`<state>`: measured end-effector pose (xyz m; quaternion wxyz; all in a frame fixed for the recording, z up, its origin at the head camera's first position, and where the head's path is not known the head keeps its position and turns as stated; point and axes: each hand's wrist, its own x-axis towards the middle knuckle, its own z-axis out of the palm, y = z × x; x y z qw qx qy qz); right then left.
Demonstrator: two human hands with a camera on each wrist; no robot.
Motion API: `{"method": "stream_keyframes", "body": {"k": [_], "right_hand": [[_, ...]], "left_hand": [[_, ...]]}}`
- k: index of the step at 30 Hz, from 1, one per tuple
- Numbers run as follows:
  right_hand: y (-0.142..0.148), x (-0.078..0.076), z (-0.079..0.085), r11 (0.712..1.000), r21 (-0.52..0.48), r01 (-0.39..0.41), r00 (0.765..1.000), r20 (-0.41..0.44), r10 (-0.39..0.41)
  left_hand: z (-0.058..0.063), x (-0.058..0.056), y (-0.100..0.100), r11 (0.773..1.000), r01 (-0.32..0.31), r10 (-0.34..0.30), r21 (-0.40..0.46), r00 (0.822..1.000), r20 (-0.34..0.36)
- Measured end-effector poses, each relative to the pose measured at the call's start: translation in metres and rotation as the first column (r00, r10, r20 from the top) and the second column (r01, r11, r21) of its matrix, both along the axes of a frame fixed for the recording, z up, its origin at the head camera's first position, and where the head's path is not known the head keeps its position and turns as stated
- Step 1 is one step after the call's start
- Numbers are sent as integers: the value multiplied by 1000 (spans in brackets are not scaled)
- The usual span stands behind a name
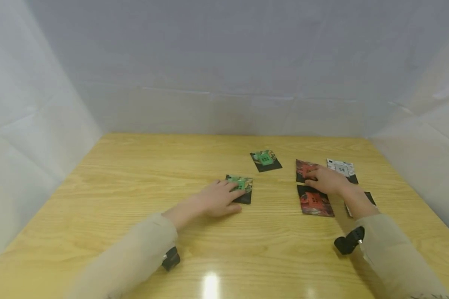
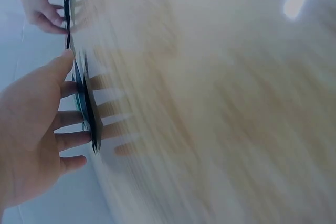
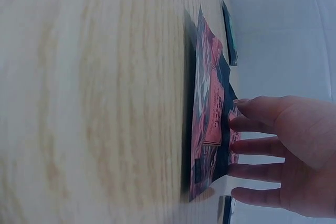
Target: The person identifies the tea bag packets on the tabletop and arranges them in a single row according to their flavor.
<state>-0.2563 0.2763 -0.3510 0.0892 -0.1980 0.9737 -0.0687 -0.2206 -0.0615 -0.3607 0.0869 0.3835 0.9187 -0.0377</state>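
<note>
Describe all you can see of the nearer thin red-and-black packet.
The nearer red-and-black packet is roughly rectangular, seemingly flexible plastic or foil. It has patterned red artwork, a red label with dark print and a black band along its far side. It lies printed side up, slightly buckled, on the yellow-brown wooden table, near the other red-and-black packet. The right hand is by its far edge; contact is unclear.

A green-and-black patterned packet (image 1: 247, 185) lies face up on a wooden table (image 1: 134, 166), partly covered by a person's left hand (image 1: 218, 198); across from it, a red-and-black packet (image 1: 303, 167) lies partly hidden beneath the right hand (image 1: 328, 180), just beside a matching red one (image 1: 315, 202).
</note>
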Motion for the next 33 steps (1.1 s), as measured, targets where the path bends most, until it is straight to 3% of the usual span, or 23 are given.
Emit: {"method": "stream_keyframes", "body": {"k": [24, 33], "right_hand": [[-3, -2, 2, 1000, -6, -23, 1000, 5, 23], [-3, -5, 2, 999, -20, -34, 999, 22, 34]], "left_hand": [[5, 3, -89, 978, -186, 181, 95, 982, 60], [2, 7, -124, 959, -246, 245, 143, 969, 28]]}}
